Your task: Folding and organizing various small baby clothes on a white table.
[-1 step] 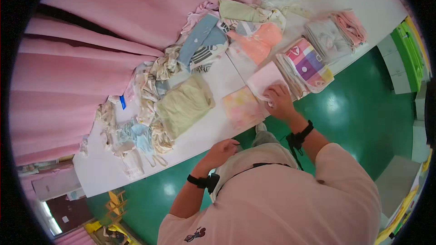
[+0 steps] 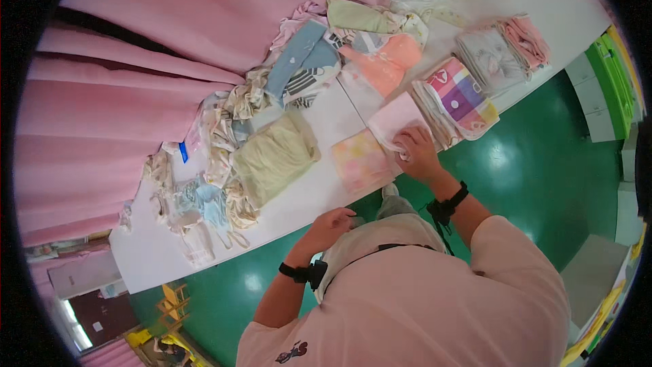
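hovering left hand (image 2: pixel 331 226) loosely curled at near table (image 2: pixel 292 221) edge holding nothing, right hand (image 2: pixel 415 151) grip pinching pale pink cloth (image 2: pixel 394 119) flat on table, pink-yellow cloth (image 2: pixel 361 160) just beside, striped folded stack (image 2: pixel 462 98) beyond, pink curtain (image 2: pixel 170 41) behind

Soft matt cloth towels (image 2: pixel 397 119) (folded) on smooth white table (image 2: pixel 146 258); glossy green floor (image 2: pixel 523 183).
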